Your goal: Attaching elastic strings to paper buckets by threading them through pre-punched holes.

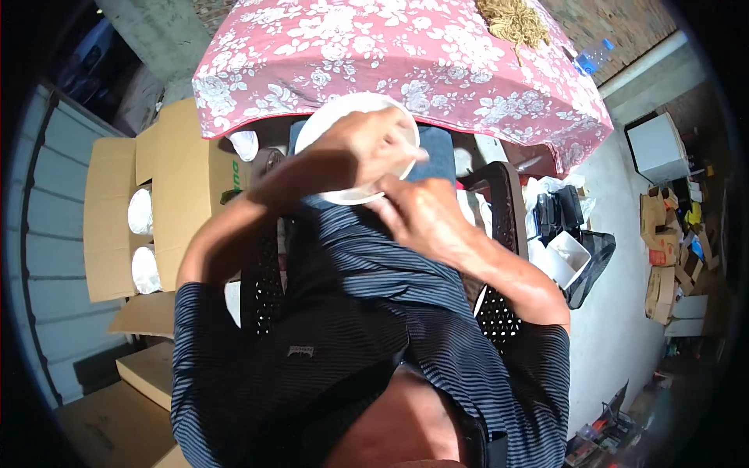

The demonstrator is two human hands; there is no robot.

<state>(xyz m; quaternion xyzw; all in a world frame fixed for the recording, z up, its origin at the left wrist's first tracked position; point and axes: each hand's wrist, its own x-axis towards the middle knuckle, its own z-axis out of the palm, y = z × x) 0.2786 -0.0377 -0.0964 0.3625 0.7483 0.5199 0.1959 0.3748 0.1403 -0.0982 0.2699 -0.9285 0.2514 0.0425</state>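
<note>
A round white bowl-like piece [334, 121] rests over my lap, its open side facing up. Over its inside reaches my left hand [374, 148], slightly blurred, with the fingers curled together; what they hold, if anything, I cannot make out. At the near right edge, my right hand [425, 210] grips the rim between thumb and fingers. The left forearm hides part of the piece's near left side.
A table with a pink floral cloth [335, 54] stands ahead, bearing a bundle of tan strands [515, 23]. An open cardboard box [183, 164] is at left. Chair arms [507, 210] flank me. Black items and a white box [568, 257] lie right.
</note>
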